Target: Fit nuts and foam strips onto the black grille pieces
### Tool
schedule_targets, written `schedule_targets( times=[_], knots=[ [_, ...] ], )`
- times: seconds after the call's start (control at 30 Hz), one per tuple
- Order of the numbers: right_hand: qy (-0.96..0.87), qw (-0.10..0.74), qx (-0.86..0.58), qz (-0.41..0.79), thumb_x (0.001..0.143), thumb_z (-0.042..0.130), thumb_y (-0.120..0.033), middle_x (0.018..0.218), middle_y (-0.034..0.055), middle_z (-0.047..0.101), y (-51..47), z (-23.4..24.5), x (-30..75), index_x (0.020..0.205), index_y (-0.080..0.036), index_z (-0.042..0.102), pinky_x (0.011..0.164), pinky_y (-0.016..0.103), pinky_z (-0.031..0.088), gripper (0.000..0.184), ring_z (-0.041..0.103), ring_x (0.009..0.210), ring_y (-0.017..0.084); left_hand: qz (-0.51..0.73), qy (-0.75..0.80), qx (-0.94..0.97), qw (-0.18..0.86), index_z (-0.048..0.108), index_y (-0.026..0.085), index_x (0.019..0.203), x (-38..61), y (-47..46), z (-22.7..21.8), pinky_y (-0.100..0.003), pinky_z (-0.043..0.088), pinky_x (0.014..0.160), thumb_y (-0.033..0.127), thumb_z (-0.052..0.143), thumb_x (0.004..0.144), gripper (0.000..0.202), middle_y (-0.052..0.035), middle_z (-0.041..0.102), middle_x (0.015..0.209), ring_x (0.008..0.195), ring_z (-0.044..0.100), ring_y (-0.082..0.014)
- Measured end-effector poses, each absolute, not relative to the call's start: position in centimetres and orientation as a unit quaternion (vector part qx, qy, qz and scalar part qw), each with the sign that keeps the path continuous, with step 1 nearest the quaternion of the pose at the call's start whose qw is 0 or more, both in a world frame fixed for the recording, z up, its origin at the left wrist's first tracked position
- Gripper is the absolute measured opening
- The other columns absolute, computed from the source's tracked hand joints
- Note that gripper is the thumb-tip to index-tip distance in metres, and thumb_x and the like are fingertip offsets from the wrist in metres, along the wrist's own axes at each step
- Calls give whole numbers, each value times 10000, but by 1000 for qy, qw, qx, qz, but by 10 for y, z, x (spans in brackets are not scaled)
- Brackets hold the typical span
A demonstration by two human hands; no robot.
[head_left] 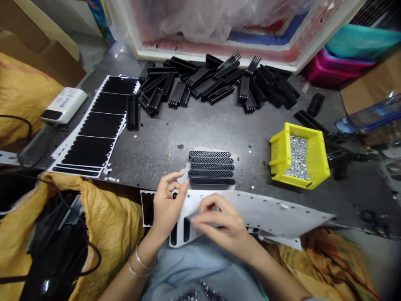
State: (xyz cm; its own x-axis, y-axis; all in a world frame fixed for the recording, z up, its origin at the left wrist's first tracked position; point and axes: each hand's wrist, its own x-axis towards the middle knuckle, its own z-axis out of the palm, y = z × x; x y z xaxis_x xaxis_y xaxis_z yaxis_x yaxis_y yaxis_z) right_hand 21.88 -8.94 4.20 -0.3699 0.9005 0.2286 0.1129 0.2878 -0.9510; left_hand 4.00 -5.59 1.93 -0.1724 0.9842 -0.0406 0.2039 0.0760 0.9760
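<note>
A white backing sheet (266, 211) with black adhesive strips lies along the table's front edge and hangs over my lap. My left hand (167, 202) is at the sheet's left end, fingers curled and thumb against it. My right hand (224, 223), slightly blurred, has its fingertips pinched at a dark adhesive strip (186, 230) near that end. Just beyond my hands is a row of several black plastic bars (211, 167). The far ones show a lattice face; the nearest bar (212, 181) has a smooth dark face. Part of the strip is hidden by my right fingers.
A yellow bin (313, 182) of small metal parts stands at right. Loose black plastic pieces (194, 79) are heaped at the back. Sheets of black stickers (94, 125) and a white device (65, 104) lie at left. Scissors (372, 217) rest at the right edge. Yellow sacks (115, 221) flank me.
</note>
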Motion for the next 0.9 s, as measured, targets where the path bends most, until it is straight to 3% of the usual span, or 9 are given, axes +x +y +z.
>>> schedule_targets(
  times=[0.07, 0.13, 0.2, 0.33, 0.43, 0.57, 0.73, 0.9],
  knots=[
    [-606, 432, -340, 575, 964, 702, -240, 1075, 28, 619, -91, 50, 235, 1054, -277, 698, 796, 343, 607, 98, 678, 899, 157, 436, 611, 525, 401, 619, 234, 1172, 27, -51, 15, -213, 419, 627, 326, 689, 940, 260, 79, 596, 646, 578, 532, -97],
    [-558, 445, -369, 595, 972, 689, -269, 1091, 18, 596, -84, 55, 249, 1101, -294, 654, 687, 303, 605, 136, 666, 778, 122, 395, 611, 563, 393, 635, 236, 1188, 16, -45, 10, -218, 430, 657, 325, 694, 938, 272, 81, 607, 644, 592, 543, -99],
    [-602, 439, -444, 498, 990, 651, -246, 1082, 30, 576, -66, 55, 255, 1189, -305, 654, 667, 295, 583, 207, 639, 779, 126, 372, 610, 584, 386, 651, 232, 1196, 10, -38, 7, -229, 446, 675, 342, 684, 945, 276, 60, 657, 707, 621, 567, -108],
    [-775, 343, -477, 233, 1037, 549, -190, 1127, 98, 664, -24, 39, 240, 1383, -265, 626, 835, 395, 547, 362, 637, 970, 208, 367, 599, 598, 386, 716, 231, 1143, 13, -23, 9, -262, 503, 795, 366, 641, 967, 233, -17, 760, 969, 851, 689, -160],
    [-828, 307, -428, 192, 1035, 584, -219, 1101, 93, 730, -6, 26, 226, 1267, -233, 694, 833, 404, 528, 257, 651, 956, 221, 365, 582, 613, 391, 759, 233, 1030, 16, -16, 10, -282, 512, 884, 357, 625, 972, 192, -29, 776, 1024, 966, 708, -188],
    [-827, 331, -406, 204, 1011, 632, -227, 1041, 88, 738, -1, 20, 222, 1058, -196, 753, 803, 379, 530, 134, 639, 916, 210, 364, 578, 607, 405, 769, 227, 941, 17, -13, 9, -279, 514, 854, 354, 625, 964, 194, -15, 777, 936, 888, 703, -182],
    [-821, 331, -414, 212, 1003, 636, -206, 1026, 89, 731, 1, 22, 220, 1043, -185, 765, 777, 366, 536, 137, 612, 884, 203, 343, 593, 578, 443, 773, 228, 913, 17, -10, 7, -268, 504, 799, 379, 668, 930, 185, -8, 781, 897, 843, 693, -178],
    [-837, 278, -413, 227, 1016, 621, -264, 1125, 109, 725, -1, 35, 235, 1130, -203, 768, 829, 404, 556, 196, 633, 965, 232, 321, 602, 545, 487, 744, 211, 871, 15, -7, 7, -233, 451, 626, 408, 693, 898, 206, 2, 749, 807, 687, 625, -142]
  ],
)
